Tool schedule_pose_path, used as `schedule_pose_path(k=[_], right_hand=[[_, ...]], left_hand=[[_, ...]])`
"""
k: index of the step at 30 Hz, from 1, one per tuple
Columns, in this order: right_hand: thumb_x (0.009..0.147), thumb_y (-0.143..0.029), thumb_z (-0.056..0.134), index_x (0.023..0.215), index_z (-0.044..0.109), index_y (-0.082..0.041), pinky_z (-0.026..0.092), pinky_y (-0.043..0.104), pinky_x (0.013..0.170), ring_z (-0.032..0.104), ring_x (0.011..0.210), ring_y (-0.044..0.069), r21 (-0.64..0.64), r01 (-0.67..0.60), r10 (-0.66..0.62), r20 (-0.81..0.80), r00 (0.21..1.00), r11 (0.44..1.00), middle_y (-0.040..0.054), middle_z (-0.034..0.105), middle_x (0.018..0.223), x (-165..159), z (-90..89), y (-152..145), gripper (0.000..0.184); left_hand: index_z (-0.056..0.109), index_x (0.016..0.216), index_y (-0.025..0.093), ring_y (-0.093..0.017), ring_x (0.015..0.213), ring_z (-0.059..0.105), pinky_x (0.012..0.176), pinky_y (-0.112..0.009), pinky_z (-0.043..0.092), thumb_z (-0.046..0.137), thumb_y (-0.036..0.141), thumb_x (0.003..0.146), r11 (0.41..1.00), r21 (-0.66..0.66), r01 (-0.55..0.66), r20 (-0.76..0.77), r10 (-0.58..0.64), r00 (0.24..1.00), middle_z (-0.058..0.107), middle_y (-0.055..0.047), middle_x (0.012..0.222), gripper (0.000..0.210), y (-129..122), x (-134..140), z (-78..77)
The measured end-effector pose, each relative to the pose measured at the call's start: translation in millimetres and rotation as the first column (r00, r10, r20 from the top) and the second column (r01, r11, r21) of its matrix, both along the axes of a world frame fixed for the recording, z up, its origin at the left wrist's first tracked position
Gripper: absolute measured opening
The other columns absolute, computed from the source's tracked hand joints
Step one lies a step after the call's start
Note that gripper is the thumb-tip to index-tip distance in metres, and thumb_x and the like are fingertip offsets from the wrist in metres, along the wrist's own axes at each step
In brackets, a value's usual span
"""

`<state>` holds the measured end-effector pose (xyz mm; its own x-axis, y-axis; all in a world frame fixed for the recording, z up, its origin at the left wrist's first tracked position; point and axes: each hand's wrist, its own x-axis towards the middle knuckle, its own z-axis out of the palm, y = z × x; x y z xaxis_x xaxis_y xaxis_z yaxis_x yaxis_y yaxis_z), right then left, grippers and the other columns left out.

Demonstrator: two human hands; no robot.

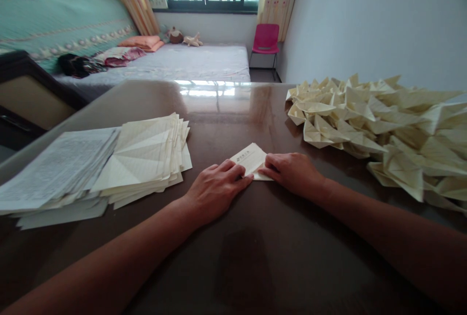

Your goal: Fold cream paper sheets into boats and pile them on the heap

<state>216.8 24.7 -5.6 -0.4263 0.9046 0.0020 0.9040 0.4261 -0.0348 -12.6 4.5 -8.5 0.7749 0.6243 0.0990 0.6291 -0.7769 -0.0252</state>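
Note:
A small folded sheet of cream paper (250, 157) with dark print lies on the brown table, between my two hands. My left hand (221, 186) presses on its left side, fingers curled and the thumb along the near edge. At its right corner, my right hand (290, 171) pinches the paper between thumb and bent fingers. Part of the sheet is hidden under the fingers of both hands.
On the left lie a stack of creased cream sheets (144, 154) and a stack of printed pages (62, 166). A large heap of folded paper pieces (365, 115) covers the right side of the glossy table (226, 247). Beyond stand a bed (204, 62) and a pink chair (266, 38).

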Motion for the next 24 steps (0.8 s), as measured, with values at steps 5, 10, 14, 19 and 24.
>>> schedule_pose_path(k=[5,10,14,19,24], right_hand=[[0.093,-0.052,0.038,0.081,0.057,-0.023,0.019,0.028,0.053,0.063,0.069,0.017,-0.002,0.006,-0.006,0.025,1.0,1.0,0.001,0.07,0.08,-1,1.6,-1,0.037],[0.095,-0.05,0.037,0.081,0.056,-0.022,0.02,0.028,0.053,0.062,0.067,0.016,-0.005,-0.013,0.014,0.046,0.999,1.0,0.0005,0.069,0.08,0,1.4,-1,0.036],[0.095,-0.046,0.041,0.096,0.057,-0.021,0.027,0.028,0.053,0.061,0.073,0.016,0.066,-0.04,0.039,0.012,0.999,0.997,0.0021,0.066,0.095,-2,4.8,-5,0.03],[0.093,-0.019,0.046,0.112,0.058,-0.018,0.038,0.031,0.07,0.055,0.097,0.022,0.177,-0.314,0.29,0.146,0.946,0.933,0.0089,0.061,0.107,-9,10.1,-27,0.022],[0.09,-0.009,0.043,0.119,0.057,-0.009,0.04,0.039,0.072,0.051,0.101,0.027,0.204,-0.357,0.298,0.271,0.915,0.911,0.0157,0.059,0.114,-10,7.8,-52,0.033]], left_hand=[[0.05,0.13,0.031,-0.021,0.106,0.049,0.081,-0.034,0.047,0.041,0.029,0.096,1.0,0.008,-0.007,-0.041,0.007,0.999,0.059,-0.002,0.115,0.034,-2,1,1.9],[0.05,0.131,0.026,-0.02,0.11,0.048,0.078,-0.032,0.046,0.037,0.026,0.098,0.994,0.099,0.04,-0.074,-0.033,0.997,0.054,-0.002,0.132,0.035,-5,2,2.0],[0.052,0.129,0.024,-0.02,0.109,0.049,0.075,-0.031,0.045,0.039,0.024,0.097,0.986,0.147,0.085,-0.1,-0.071,0.992,0.052,-0.001,0.136,0.035,-6,3,2.5],[0.054,0.128,0.021,-0.02,0.106,0.051,0.074,-0.031,0.046,0.041,0.022,0.096,0.982,0.168,0.088,-0.099,-0.072,0.992,0.054,-0.003,0.135,0.034,-6,5,2.4],[0.055,0.126,0.021,-0.021,0.107,0.051,0.076,-0.031,0.046,0.043,0.022,0.096,0.983,0.167,0.075,-0.098,-0.06,0.993,0.056,-0.004,0.133,0.033,-8,6,3.8]])
